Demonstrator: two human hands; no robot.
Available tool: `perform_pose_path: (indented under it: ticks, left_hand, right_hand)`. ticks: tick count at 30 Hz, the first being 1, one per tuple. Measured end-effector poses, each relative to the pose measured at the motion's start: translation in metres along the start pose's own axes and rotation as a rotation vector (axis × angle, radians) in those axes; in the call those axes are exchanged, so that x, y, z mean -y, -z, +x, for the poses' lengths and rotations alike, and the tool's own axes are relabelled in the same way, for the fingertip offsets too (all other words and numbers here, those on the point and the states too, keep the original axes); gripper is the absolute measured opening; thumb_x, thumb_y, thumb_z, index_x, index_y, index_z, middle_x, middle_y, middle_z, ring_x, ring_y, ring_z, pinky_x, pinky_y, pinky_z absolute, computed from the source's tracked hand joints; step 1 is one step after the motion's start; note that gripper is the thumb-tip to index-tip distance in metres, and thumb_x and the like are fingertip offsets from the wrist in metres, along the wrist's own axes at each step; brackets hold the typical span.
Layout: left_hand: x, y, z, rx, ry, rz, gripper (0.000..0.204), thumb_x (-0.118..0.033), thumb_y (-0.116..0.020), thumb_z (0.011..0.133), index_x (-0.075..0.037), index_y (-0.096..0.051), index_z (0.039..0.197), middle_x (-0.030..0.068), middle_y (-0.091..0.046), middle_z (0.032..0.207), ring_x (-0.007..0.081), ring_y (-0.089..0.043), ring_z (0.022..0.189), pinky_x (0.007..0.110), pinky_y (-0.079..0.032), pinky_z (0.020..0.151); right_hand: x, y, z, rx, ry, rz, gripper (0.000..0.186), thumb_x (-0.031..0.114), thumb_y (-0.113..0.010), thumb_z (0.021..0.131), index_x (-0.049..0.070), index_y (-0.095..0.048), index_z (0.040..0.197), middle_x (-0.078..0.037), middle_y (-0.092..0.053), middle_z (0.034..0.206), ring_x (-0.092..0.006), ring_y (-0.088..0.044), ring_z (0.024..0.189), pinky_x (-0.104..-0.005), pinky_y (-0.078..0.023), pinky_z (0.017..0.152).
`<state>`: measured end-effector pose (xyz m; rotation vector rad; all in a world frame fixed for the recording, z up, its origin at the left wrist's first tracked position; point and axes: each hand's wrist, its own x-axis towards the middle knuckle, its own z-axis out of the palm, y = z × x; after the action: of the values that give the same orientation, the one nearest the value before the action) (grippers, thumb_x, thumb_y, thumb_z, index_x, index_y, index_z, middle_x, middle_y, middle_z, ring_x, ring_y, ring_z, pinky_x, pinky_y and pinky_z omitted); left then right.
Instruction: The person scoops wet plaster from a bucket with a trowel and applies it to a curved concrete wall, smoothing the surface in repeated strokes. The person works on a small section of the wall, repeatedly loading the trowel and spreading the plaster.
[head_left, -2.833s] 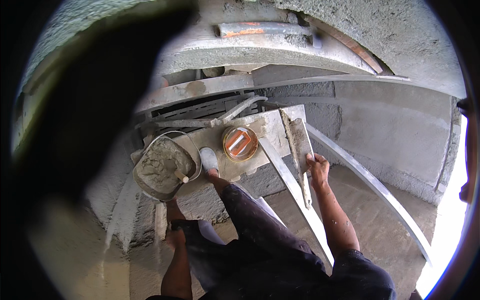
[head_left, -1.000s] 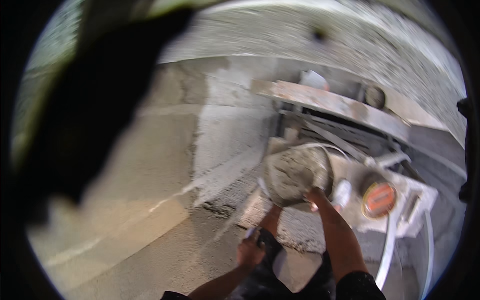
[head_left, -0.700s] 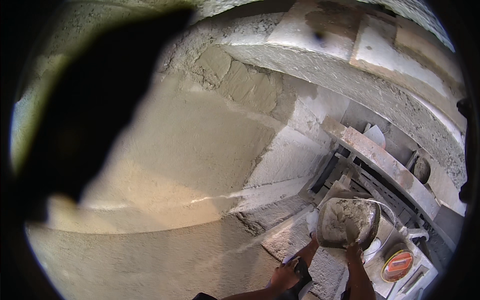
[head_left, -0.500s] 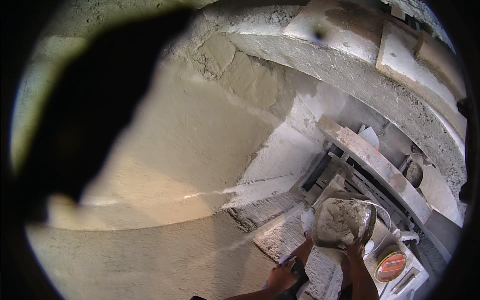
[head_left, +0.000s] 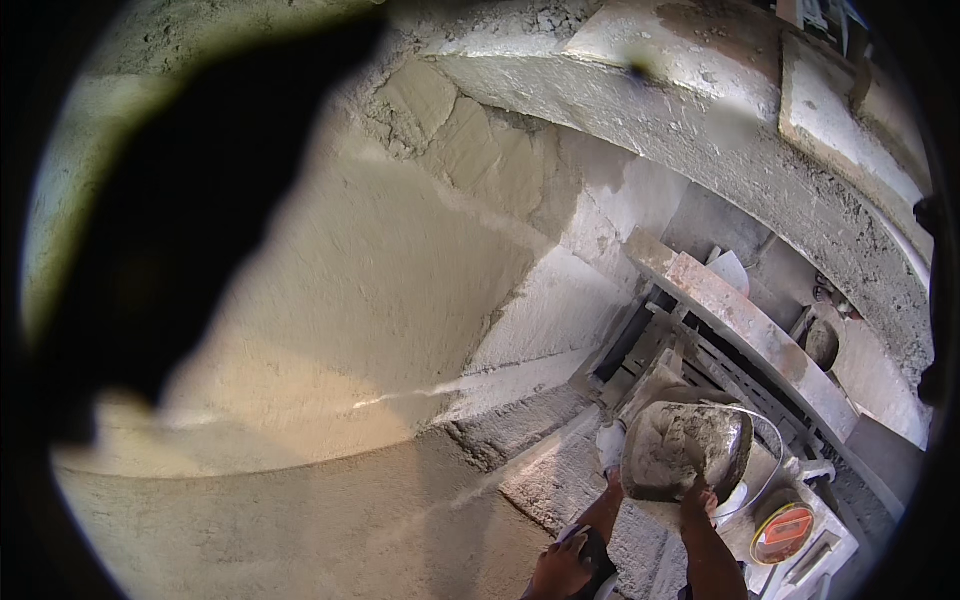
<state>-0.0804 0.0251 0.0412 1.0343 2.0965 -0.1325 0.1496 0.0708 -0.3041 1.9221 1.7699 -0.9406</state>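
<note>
A bucket [head_left: 637,445] of wet grey mortar [head_left: 690,440] stands at the lower right, its wire handle [head_left: 780,455] folded to the right. My right hand [head_left: 697,494] is closed at the bucket's near rim, reaching over the mortar. A grey shape coated in mortar runs on from its fingers, too unclear to name. My left hand [head_left: 562,568] is beside my bent left leg [head_left: 602,512], with the fingers curled. A small pale edge shows by those fingers, but what they hold is hidden.
A round tub with an orange label [head_left: 783,533] stands right of the bucket on a pale board. Beyond lies a stained plank [head_left: 740,310], with another bucket [head_left: 822,343] behind it. A smooth mortared surface [head_left: 400,270] fills the left; a thick curved concrete edge [head_left: 650,110] crosses above.
My right hand has shifted slightly left at the bucket's near rim. My left hand has moved a little down. The surroundings have shifted slightly as the view turned.
</note>
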Motion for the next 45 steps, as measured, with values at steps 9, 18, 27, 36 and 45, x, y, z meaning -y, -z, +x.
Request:
perform_pose_path:
  ticks: [9,18,27,36,45]
  left_hand:
    - [0.012,-0.005,0.01,0.018,0.021,0.083,0.067,-0.029,-0.069,0.088,-0.008,-0.049,0.148,0.0204,-0.063,0.137,0.0406,-0.063,0.119,0.049,-0.051,0.103]
    - [0.018,-0.006,0.02,0.117,0.042,0.148,0.055,-0.027,-0.065,0.087,-0.007,-0.06,0.138,0.0179,-0.066,0.131,0.0384,-0.062,0.118,0.049,-0.051,0.102]
    - [0.025,-0.005,0.023,0.145,0.049,0.152,0.056,-0.023,-0.067,0.088,-0.009,-0.058,0.141,0.013,-0.062,0.139,0.0355,-0.057,0.127,0.048,-0.048,0.106]
    - [0.025,-0.002,0.028,0.169,0.054,0.151,0.056,-0.025,-0.066,0.09,-0.008,-0.057,0.142,0.0119,-0.061,0.142,0.0348,-0.057,0.128,0.049,-0.048,0.106]
    - [0.034,-0.004,0.024,0.155,0.063,0.113,0.057,-0.025,-0.067,0.088,-0.01,-0.057,0.142,0.0124,-0.062,0.14,0.0355,-0.056,0.128,0.047,-0.047,0.108]
  right_hand:
    - [-0.01,0.03,-0.021,0.147,-0.314,0.137,0.033,0.032,-0.065,0.092,0.014,-0.068,0.12,-0.015,-0.074,0.106,-0.0355,-0.072,0.098,-0.0475,-0.057,0.084]
    - [-0.009,0.039,-0.012,0.035,-0.118,-0.065,0.028,0.024,-0.057,0.093,0.003,-0.072,0.103,-0.017,-0.073,0.099,-0.0322,-0.073,0.089,-0.0471,-0.058,0.07]
    - [0.055,0.035,0.026,-0.084,0.057,-0.35,0.028,0.022,-0.057,0.096,0.001,-0.058,0.115,-0.011,-0.07,0.092,-0.0254,-0.072,0.079,-0.0385,-0.057,0.068]
    - [0.074,0.077,-0.009,0.246,-0.067,-0.087,0.036,0.031,-0.053,0.1,0.002,-0.064,0.117,-0.024,-0.072,0.111,-0.0384,-0.072,0.105,-0.054,-0.056,0.09]
    - [0.013,0.029,0.018,-0.005,-0.125,-0.277,0.037,0.032,-0.055,0.097,0.003,-0.069,0.114,-0.019,-0.072,0.111,-0.0386,-0.07,0.102,-0.0478,-0.056,0.088]
